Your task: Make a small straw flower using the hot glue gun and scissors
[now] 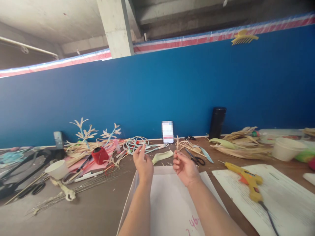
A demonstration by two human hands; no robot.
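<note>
My right hand (186,167) is closed in a pinch above the far end of a shallow white box (169,196). A small pale husk sprig (177,143), with thin split tips, stands up from its fingertips. To the left, my left hand (144,165) is raised with its fingers partly stretched and apart, and I see nothing in it. Just beyond the hands lie a curled pale green husk piece (162,156) and dark-handled scissors (197,160). A loose bunch of cut husk strips (190,147) lies behind my right hand.
Right of the box, a yellow glue gun (248,180) rests on printed paper (283,193), its cord trailing forward. A phone (167,132) and black bottle (218,122) stand by the blue partition (152,95). Leftward are husk flowers (85,132), red thread (100,155), a white cup (57,169) and wires (81,188).
</note>
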